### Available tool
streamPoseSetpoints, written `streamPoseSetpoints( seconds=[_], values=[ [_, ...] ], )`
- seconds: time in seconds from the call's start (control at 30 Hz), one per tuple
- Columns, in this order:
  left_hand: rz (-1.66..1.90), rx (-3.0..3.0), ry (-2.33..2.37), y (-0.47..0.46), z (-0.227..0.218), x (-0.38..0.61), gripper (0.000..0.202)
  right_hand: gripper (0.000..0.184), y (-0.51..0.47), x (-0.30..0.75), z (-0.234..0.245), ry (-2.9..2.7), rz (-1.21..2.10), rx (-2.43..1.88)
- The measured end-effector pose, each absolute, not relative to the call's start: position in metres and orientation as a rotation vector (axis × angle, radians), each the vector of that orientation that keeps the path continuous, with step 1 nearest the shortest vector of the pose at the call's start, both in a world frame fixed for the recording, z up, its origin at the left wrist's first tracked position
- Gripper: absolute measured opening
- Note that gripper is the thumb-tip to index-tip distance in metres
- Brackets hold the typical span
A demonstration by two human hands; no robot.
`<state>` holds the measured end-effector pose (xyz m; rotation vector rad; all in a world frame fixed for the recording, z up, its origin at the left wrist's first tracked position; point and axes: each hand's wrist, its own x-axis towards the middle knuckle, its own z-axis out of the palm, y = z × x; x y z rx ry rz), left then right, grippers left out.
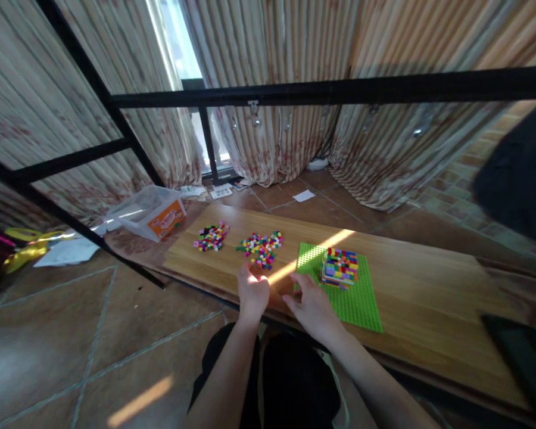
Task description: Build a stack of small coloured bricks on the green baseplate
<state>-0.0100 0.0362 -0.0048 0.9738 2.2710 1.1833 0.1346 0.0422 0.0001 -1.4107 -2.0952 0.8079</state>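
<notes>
My left hand [253, 293] is over the table's near edge, just in front of a pile of small mixed-colour toy bricks [262, 247]. Its fingers are curled in, and whatever they may hold is hidden. My right hand [313, 307] reaches over the left edge of a green studded baseplate [361, 304], thumb and forefinger apart. A small reddish spot shows by its fingers, too small to name. On the baseplate stands a block built of many-coloured bricks [340, 266], apart from both hands. A second brick pile [212, 236] lies farther left.
The wooden table [420, 286] runs left to right before my knees. A clear plastic box with an orange label [166, 219] stands at its left end, and a dark flat object [516, 351] lies at the right. A black metal bar [304, 93] crosses beyond the table, before curtains.
</notes>
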Motion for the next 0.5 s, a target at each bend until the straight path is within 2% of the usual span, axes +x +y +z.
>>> streamPoseSetpoints(
  seconds=[0.13, 0.27, 0.4, 0.5],
  values=[
    [1.083, 1.076, 2.296, 0.047, 0.0, -0.022, 0.055, 0.061, 0.076, 0.102, 0.001, -2.237, 0.648, -1.519],
    [0.966, 1.072, 2.277, 0.058, 0.001, -0.034, 0.055, 0.076, 0.106, 0.084, 0.004, -2.348, 0.675, -1.587],
    [0.838, 1.132, 2.255, 0.068, 0.0, -0.04, 0.054, 0.099, 0.132, 0.081, 0.006, -2.421, 0.684, -1.61],
    [0.796, 1.223, 2.254, 0.071, -0.002, -0.044, 0.053, 0.099, 0.145, 0.08, 0.008, -2.467, 0.698, -1.623]
  ],
)
